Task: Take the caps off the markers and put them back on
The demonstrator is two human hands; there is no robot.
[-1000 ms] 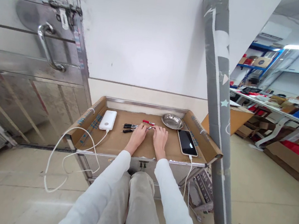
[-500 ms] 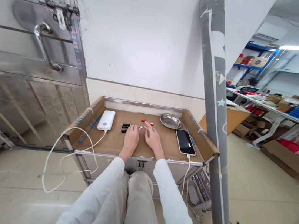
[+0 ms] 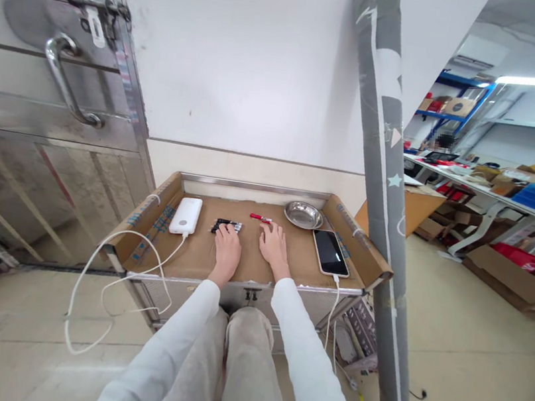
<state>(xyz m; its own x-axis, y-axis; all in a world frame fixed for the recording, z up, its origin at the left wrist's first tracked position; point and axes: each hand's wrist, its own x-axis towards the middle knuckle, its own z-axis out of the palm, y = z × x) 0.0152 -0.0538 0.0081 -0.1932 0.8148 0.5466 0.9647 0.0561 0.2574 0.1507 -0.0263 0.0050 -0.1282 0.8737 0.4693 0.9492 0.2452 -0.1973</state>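
Observation:
Both of my hands rest on a cardboard-lined metal tray table (image 3: 199,256). My left hand (image 3: 226,251) lies flat, its fingertips touching a small bunch of black pens (image 3: 226,225). My right hand (image 3: 271,245) lies with fingers stretched out, just below a red pen (image 3: 259,218), and holds nothing. A white power bank (image 3: 185,215) sits at the left with its cable trailing off the edge. A round steel dish (image 3: 303,214) and a dark phone (image 3: 331,252) lie at the right.
A steel door with a handle (image 3: 64,80) stands at the left. A grey rolled mat (image 3: 383,164) leans against the table's right side. White cable (image 3: 99,282) loops down over the floor. Shelves, a long bench and cardboard boxes (image 3: 512,274) fill the right background.
My left hand slid left to the black pens and pushed them together. My right hand moved left, away from the pen it touched, and now lies under the red pen.

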